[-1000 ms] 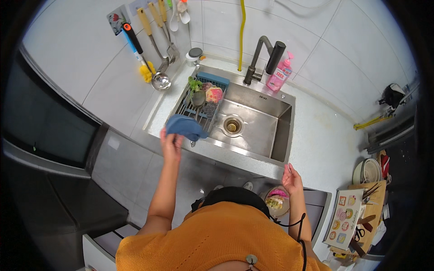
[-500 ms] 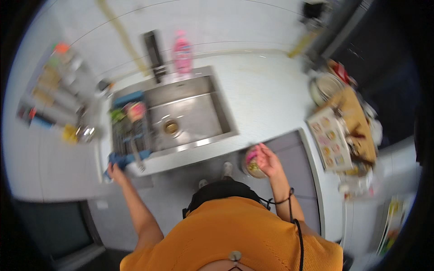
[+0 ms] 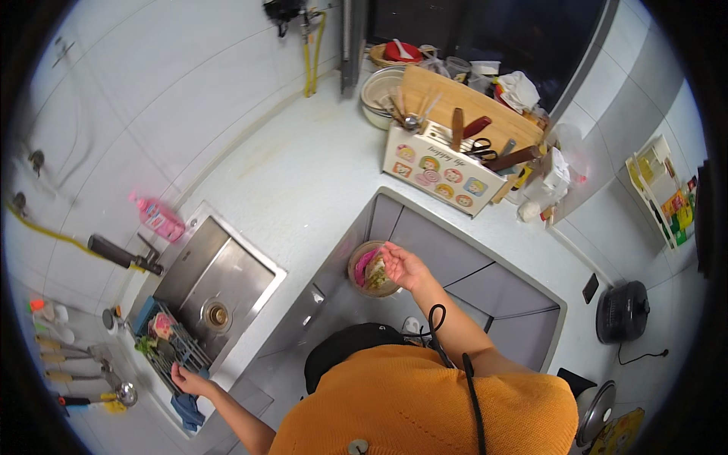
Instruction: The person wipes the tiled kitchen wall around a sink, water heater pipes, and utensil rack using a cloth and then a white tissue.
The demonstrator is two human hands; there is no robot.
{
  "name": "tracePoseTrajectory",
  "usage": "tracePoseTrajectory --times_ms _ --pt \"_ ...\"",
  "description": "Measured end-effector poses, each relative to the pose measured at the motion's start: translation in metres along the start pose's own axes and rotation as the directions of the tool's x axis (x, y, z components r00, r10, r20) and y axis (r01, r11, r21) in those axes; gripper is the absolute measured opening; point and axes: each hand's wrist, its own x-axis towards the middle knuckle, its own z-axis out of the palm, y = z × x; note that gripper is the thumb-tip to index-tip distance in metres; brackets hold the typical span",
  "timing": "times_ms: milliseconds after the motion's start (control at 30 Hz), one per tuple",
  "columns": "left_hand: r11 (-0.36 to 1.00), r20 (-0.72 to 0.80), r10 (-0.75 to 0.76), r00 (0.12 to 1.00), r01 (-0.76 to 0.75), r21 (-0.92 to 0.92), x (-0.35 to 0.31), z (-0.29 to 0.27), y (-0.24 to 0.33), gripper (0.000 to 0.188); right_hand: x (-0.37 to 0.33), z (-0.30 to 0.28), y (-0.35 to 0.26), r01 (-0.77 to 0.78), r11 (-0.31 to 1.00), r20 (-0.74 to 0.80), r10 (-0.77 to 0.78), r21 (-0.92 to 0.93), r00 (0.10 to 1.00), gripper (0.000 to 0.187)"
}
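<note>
My left hand (image 3: 194, 381) is at the near side of the sink, fingers loosely apart, beside the rim of a dark draining rack (image 3: 199, 355). Just below it a blue cloth (image 3: 187, 412) hangs at the counter's front edge. Green leaves (image 3: 144, 346) and a pink and white item (image 3: 161, 326) lie in the rack, too small to name surely. My right hand (image 3: 407, 268) hovers with loosely bent fingers and nothing visible in it. Beneath it stands a round bin (image 3: 353, 265) holding something pink and yellowish-green scraps.
The steel sink (image 3: 250, 262) has a dark tap (image 3: 114, 251) and a pink bottle (image 3: 161, 218) behind it. A knife and utensil holder (image 3: 444, 178) stands at the counter corner before a wooden board (image 3: 474, 95). Ladles and spatulas (image 3: 125, 393) hang at left. A black appliance (image 3: 623, 312) sits at right.
My view has swung to the right, bringing the knife holder and right-hand counter into fuller view. My left hand has come off the blue cloth. My right hand stays by the bin.
</note>
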Motion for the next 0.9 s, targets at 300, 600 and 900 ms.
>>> tracePoseTrajectory --times_ms 300,600,900 --pt "0.879 0.572 -0.158 0.805 0.379 -0.291 -0.189 0.142 0.138 0.013 -0.014 -0.12 -0.113 0.126 0.976 -0.084 -0.112 0.18 0.99 0.03" --pt "0.828 0.912 -0.017 0.409 0.517 -0.216 -0.384 0.226 0.26 0.012 -0.043 -0.237 -0.22 0.367 0.898 -0.271 -0.3 0.242 0.915 0.031" --pt "0.912 0.988 0.145 -0.053 0.394 -0.113 -0.493 0.245 0.322 0.012 -0.073 -0.275 -0.254 0.475 0.862 -0.334 -0.402 0.175 0.853 0.03"
